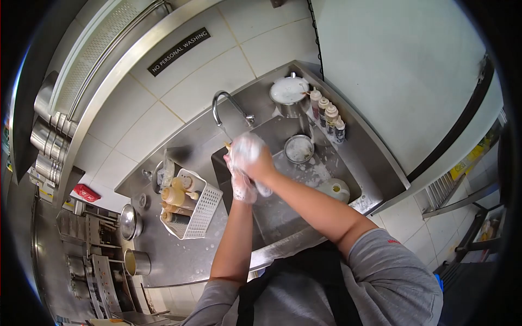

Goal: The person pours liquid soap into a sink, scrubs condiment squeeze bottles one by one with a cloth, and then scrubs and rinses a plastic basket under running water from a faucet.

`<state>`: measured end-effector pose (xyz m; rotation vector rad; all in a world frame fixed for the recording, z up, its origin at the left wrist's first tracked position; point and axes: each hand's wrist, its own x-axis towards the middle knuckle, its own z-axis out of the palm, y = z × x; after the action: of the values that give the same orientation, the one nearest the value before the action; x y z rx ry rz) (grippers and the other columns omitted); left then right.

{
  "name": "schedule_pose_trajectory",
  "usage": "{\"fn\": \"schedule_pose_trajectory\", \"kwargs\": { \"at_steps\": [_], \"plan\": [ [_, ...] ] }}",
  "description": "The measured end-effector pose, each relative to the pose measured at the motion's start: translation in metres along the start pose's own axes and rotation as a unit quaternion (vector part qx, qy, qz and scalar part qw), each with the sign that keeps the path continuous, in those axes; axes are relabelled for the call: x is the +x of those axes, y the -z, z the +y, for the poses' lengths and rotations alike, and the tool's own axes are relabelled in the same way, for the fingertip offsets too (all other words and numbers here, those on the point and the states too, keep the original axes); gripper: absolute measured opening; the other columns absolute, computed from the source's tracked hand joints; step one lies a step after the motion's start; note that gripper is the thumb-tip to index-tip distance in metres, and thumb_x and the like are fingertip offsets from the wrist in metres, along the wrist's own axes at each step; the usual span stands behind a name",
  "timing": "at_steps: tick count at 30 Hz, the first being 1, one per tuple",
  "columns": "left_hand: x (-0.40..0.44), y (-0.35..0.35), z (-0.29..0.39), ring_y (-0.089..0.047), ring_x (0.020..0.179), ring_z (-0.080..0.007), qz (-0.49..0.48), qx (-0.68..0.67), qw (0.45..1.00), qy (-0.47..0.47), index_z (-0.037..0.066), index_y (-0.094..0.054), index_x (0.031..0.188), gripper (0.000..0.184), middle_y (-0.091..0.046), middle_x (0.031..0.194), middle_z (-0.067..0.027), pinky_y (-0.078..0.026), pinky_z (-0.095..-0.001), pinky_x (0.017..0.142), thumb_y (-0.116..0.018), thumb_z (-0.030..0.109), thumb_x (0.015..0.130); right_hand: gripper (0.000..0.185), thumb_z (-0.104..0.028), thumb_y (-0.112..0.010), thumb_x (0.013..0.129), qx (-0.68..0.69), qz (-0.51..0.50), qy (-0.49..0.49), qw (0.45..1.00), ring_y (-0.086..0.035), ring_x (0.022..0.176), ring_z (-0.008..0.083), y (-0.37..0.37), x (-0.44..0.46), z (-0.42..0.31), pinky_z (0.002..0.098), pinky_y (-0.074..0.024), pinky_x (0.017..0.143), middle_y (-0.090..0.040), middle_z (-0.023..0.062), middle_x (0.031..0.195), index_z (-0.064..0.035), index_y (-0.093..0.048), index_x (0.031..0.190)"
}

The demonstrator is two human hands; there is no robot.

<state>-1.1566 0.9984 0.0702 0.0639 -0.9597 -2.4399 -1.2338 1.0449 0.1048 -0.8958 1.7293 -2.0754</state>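
Over the steel sink (pixel 261 217), below the faucet (pixel 217 111), my two hands are close together and covered in suds. My left hand (pixel 242 187) is closed around a foamy object with a yellowish tip (pixel 227 146), which looks like a squeeze bottle; most of it is hidden. Across it lies my right hand (pixel 255 157), closed and smeared by motion, with a white foamy mass (pixel 248 145) at its fingers. I cannot make out what that mass is. In the sink sit a round steel bowl (pixel 299 149) with suds and a whitish rounded container (pixel 333 191).
A white perforated basket (pixel 204 211) with several sauce bottles stands left of the sink. Several squeeze bottles (pixel 330 115) line the right ledge beside a foam-filled pot (pixel 290 92). Steel bowl (pixel 130 221) and pot (pixel 137 262) are at left. A shelf (pixel 128 54) overhangs the wall.
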Motion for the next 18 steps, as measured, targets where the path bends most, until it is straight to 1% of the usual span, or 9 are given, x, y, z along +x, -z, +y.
{"fn": "schedule_pose_trajectory", "kwargs": {
  "at_steps": [3,5,7,9,10,11,13,15,18],
  "plan": [
    [0.003,-0.008,0.002,-0.05,0.106,-0.0215,0.159,0.088,0.983,0.023,0.014,-0.045,0.122,0.06,-0.053,0.114,-0.0048,-0.041,-0.036,0.092,-0.033,0.062,0.087,0.019,-0.013,-0.062,0.072,0.053,-0.073,-0.106,0.99,-0.053,0.099,0.0292,0.012,-0.008,-0.017,0.0368,-0.0431,0.083,-0.058,0.0103,0.102,-0.0082,-0.059,0.09],
    [0.011,0.015,0.011,-0.056,0.091,-0.0211,0.112,0.013,0.994,0.01,0.015,-0.051,0.108,0.054,-0.057,0.098,-0.0046,-0.047,-0.0349,0.082,-0.035,0.061,0.087,0.022,-0.011,-0.063,0.07,-0.139,0.03,0.361,0.921,-0.055,0.093,0.0316,0.007,-0.033,-0.01,0.0388,-0.0438,0.082,-0.058,0.0105,0.101,-0.0066,-0.059,0.091],
    [0.016,0.0,0.02,-0.058,0.067,-0.0218,0.125,0.065,0.988,-0.061,0.012,-0.05,0.088,0.053,-0.055,0.075,-0.0065,-0.05,-0.0384,0.06,-0.038,0.063,0.084,0.021,-0.01,-0.062,0.071,-0.15,0.016,0.373,0.915,-0.057,0.089,0.0305,0.018,-0.052,0.007,0.0363,-0.0436,0.082,-0.057,0.0112,0.1,-0.0052,-0.058,0.091],
    [0.012,-0.017,0.017,-0.052,0.061,-0.02,0.118,0.039,0.99,-0.07,0.01,-0.048,0.091,0.055,-0.052,0.072,-0.0061,-0.047,-0.0327,0.058,-0.04,0.063,0.084,0.018,-0.01,-0.058,0.077,-0.047,0.08,0.279,0.956,-0.057,0.081,0.0287,0.029,-0.06,0.026,0.0379,-0.0463,0.077,-0.059,0.0109,0.088,-0.0052,-0.058,0.094],
    [0.011,-0.02,0.008,-0.052,0.061,-0.0203,0.139,0.03,0.988,-0.068,0.01,-0.047,0.092,0.056,-0.052,0.072,-0.0062,-0.046,-0.032,0.058,-0.039,0.064,0.083,0.013,-0.018,-0.056,0.081,0.113,0.124,0.047,0.985,-0.059,0.081,0.0246,0.023,-0.06,0.037,0.0379,-0.0471,0.075,-0.06,0.008,0.089,-0.0082,-0.058,0.089],
    [0.013,-0.024,-0.004,-0.052,0.061,-0.0206,0.159,0.02,0.985,-0.065,0.01,-0.046,0.093,0.057,-0.052,0.073,-0.0062,-0.045,-0.0314,0.057,-0.039,0.065,0.082,0.016,-0.025,-0.051,0.085,0.305,0.064,-0.348,0.884,-0.059,0.078,0.0191,0.03,-0.043,0.052,0.0339,-0.0477,0.071,-0.06,0.005,0.089,-0.0111,-0.059,0.085],
    [0.021,-0.027,-0.032,-0.052,0.064,-0.0192,0.204,0.114,0.954,-0.189,0.009,-0.048,0.095,0.042,-0.051,0.074,-0.0052,-0.046,-0.0321,0.06,-0.057,0.048,0.081,0.017,-0.025,-0.049,0.085,0.554,0.091,-0.426,0.709,-0.057,0.073,0.0162,0.036,-0.051,0.051,0.029,-0.0472,0.068,-0.059,0.0046,0.088,-0.0119,-0.059,0.085],
    [0.028,-0.012,-0.043,-0.056,0.068,-0.0149,0.167,0.344,0.883,-0.273,0.005,-0.051,0.093,0.024,-0.056,0.079,-0.0039,-0.047,-0.0301,0.059,-0.063,0.022,0.081,0.018,-0.024,-0.048,0.086,0.514,0.092,-0.416,0.745,-0.057,0.073,0.0162,0.053,-0.06,0.051,0.0296,-0.0473,0.069,-0.059,0.0042,0.089,-0.0106,-0.059,0.088],
    [0.028,-0.031,-0.071,-0.057,0.072,-0.0129,0.174,0.262,0.923,-0.223,0.001,-0.052,0.095,0.024,-0.058,0.084,-0.0032,-0.047,-0.0285,0.062,-0.066,0.013,0.078,0.022,-0.024,-0.046,0.087,0.43,0.158,-0.357,0.814,-0.058,0.078,0.0178,0.078,-0.055,0.063,0.0322,-0.0475,0.073,-0.06,0.0039,0.091,-0.0084,-0.059,0.095]
  ]
}}
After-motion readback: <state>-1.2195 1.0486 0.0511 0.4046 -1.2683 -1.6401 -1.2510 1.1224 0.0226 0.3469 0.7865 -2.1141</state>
